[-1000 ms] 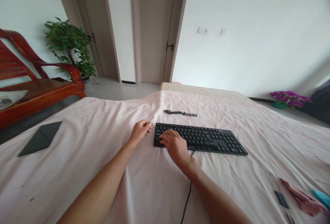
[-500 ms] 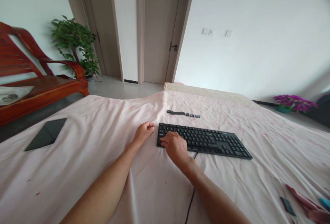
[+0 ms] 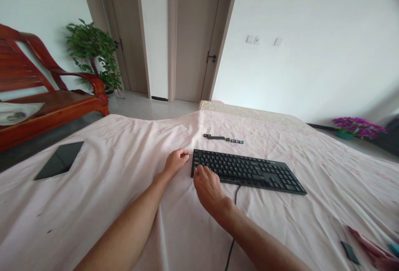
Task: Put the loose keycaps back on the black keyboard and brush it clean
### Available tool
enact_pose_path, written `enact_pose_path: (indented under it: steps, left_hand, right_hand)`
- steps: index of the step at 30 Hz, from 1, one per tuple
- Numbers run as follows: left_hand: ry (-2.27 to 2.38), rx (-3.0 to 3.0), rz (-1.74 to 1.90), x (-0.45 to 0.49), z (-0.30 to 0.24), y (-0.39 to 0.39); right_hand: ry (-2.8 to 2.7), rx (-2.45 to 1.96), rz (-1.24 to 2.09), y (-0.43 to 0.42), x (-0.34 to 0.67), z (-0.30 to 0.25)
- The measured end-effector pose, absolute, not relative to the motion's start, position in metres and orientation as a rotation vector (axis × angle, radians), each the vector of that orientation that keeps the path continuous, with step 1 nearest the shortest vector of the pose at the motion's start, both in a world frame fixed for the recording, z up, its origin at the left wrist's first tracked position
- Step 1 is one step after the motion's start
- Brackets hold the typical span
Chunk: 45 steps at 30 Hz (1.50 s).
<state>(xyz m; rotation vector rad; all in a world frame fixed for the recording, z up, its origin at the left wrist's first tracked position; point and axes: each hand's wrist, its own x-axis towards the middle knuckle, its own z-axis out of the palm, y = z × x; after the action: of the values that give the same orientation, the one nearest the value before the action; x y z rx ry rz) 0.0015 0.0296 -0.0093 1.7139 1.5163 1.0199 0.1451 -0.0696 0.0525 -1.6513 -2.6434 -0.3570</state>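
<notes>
A black keyboard (image 3: 246, 169) lies on the pink cloth, its cable (image 3: 230, 250) running toward me. Over its near left corner is my right hand (image 3: 207, 183), fingers curled together at the left-end keys; whatever is between the fingertips is hidden. Just left of the keyboard, my left hand (image 3: 177, 161) rests on the cloth with fingers bent and pinched together; I cannot make out anything in it. Beyond the keyboard lie loose keycaps in a row: a long spacebar (image 3: 216, 138), small caps (image 3: 234, 141) to its right and dark caps (image 3: 206, 135) at its left.
A dark tablet (image 3: 60, 161) lies at the left on the pink tablecloth (image 3: 124, 204). At the lower right are a small black object (image 3: 350, 252) and a pink cloth-like item (image 3: 370, 248). Beyond stand a wooden bench (image 3: 50, 100), a leafy plant (image 3: 93, 50) and purple flowers (image 3: 358, 126).
My right hand has shifted slightly toward me and left, its fingers curling closer together at the keyboard's corner. My left hand stays beside the keyboard. The whole view has moved slightly.
</notes>
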Motion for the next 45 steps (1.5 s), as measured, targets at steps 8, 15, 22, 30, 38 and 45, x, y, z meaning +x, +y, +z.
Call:
enact_pose_path:
  steps: [8,15,22,30,38,45]
  left_hand:
    - [1.539,1.734,1.006,0.002,-0.009,0.029]
    - [1.552,1.748,1.008,0.003,-0.008,0.029]
    - [1.565,1.743,1.006,0.002,-0.007,0.029]
    - [1.570,1.737,1.008,0.003,-0.005,0.027]
    - [1.568,1.760,1.017,0.002,-0.005,0.026]
    - [1.539,1.796,1.014,0.001,-0.008,0.028]
  right_hand:
    - [-2.659,-1.678,-0.225,-0.062,0.151,0.062]
    - [-2.638,-1.619,-0.279,-0.055,0.158,0.059]
    - [-2.604,-1.636,-0.253,-0.055,0.162,0.059]
    - [-2.651,-1.609,-0.265,-0.053,0.160,0.058]
    - [-2.721,-1.638,-0.330,-0.054,0.150,0.063]
    - [-2.733,-1.588,-0.526,-0.073,0.136,0.050]
